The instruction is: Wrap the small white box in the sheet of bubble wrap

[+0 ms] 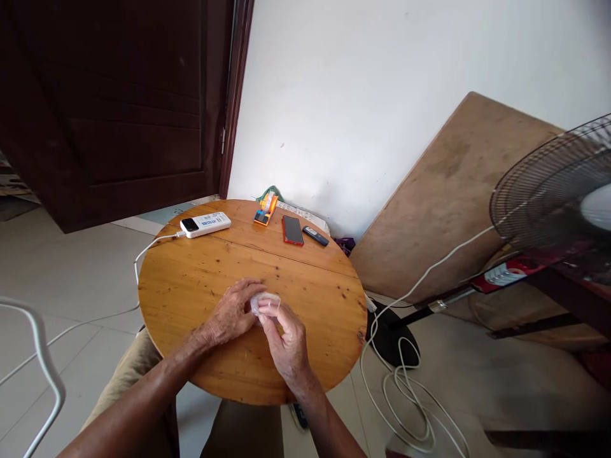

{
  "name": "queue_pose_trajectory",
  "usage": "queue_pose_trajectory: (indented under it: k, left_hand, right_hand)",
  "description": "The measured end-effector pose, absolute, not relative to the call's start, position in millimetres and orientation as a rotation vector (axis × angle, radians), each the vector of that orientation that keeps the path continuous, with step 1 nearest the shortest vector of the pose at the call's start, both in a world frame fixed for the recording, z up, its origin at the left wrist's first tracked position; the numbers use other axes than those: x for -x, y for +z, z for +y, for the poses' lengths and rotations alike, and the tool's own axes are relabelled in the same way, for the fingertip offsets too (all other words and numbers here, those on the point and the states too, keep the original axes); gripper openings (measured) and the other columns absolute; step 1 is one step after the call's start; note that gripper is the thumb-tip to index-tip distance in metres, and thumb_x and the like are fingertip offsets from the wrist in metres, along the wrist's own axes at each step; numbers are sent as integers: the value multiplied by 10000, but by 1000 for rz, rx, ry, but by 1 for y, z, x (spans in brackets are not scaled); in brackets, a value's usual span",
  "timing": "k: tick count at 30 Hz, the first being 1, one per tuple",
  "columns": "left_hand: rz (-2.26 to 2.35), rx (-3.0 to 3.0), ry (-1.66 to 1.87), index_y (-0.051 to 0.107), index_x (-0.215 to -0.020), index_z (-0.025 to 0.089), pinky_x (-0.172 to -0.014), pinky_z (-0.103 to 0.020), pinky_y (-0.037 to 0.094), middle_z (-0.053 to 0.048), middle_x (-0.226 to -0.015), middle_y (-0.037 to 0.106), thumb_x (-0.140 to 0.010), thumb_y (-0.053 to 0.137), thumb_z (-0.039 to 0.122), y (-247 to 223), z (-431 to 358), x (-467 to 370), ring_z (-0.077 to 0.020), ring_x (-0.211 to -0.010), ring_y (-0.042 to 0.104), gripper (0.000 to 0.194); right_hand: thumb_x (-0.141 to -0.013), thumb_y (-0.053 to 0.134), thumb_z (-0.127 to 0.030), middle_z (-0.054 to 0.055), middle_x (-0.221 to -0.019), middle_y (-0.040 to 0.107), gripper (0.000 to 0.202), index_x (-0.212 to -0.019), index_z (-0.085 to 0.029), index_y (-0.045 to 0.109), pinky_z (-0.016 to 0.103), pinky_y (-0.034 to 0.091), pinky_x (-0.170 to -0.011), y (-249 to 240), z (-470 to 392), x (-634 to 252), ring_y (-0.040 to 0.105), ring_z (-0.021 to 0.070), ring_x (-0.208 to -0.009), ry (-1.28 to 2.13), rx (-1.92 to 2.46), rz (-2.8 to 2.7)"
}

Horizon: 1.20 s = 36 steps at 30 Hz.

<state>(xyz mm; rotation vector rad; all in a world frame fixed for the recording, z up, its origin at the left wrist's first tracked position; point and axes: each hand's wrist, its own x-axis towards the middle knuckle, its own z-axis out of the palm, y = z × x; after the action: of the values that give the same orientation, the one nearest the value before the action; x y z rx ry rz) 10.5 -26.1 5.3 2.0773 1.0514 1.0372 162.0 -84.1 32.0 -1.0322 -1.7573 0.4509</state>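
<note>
Head view: I note the left hand [233, 310] and right hand [290, 340], fingers [282, 313] of both grasping clear plastic [258, 303] over the wooden tabletop [191, 280].

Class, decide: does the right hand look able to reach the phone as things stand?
Probably yes: nothing visible stands on the table between the right hand and the phone, though that hand's fingers are on clear plastic.

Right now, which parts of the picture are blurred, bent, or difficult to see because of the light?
Head view: lower right corner smeared, fan soft; door leaning, probably wide-angle distortion or camera tilt; wall bright against the dark door; clear item between left hand and right hand pale, details unclear.
</note>
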Motion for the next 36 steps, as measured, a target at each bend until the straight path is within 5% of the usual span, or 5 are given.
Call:
queue_pose_trajectory:
  k: [9, 17, 26, 31, 36]
  left_hand:
    - [853, -2131, 832, 447, -1414, 240, -1143, -500, 356, -116, -1521, 406, -660, 598, 62, 8, -35, 12, -297, -1409, 374, 789]
    - [950, -2203, 961, 535, -1315, 207, -1078, -430, 445, -127, -1380, 543, -792, 604, 146, -3, -34, -3, -248, -1279, 515, 531]
    - [1000, -2011, 1148, 648, -1093, 195, -831, -317, 525, -71, -1054, 680, -727, 648, 174, 12, -37, -8, -199, -939, 637, 366]
    - [1241, -1724, 977, 621, -1167, 173, -615, -244, 481, -11, -839, 710, -726, 667, 288, 20, -34, -5, -139, -662, 600, 458]
    - [1233, -1599, 989, 676, -1014, 146, -669, -255, 488, -26, -838, 713, -784, 601, 371, 18, -27, -3, -165, -735, 626, 331]
  right_hand:
    - [-908, 511, -118, 59, -1042, 731, 269, -1003, -290, 694, 408, 527, -909, 24, -88, -162, 664, 226, -1031, 268, 1054, -1869]
    - [-908, 542, -133, 54, -1039, 731, 210, -950, -276, 690, 413, 519, -923, 18, -87, -161, 661, 220, -1029, 226, 1062, -1821]
    - [-912, 580, -319, 53, -995, 742, 130, -926, -243, 685, 376, 534, -908, 48, -72, -166, 689, 221, -972, 755, 1138, -1641]
    - [-819, 691, -415, 81, -1215, 669, 458, -1233, -260, 571, 423, 498, -984, 45, -55, -176, 623, 253, -1149, 1079, 1051, -1563]
    - [-764, 759, -376, 91, -1457, 494, 753, -1422, -279, 406, 452, 378, -1121, 27, -49, -185, 464, 265, -1349, 1210, 941, -1625]
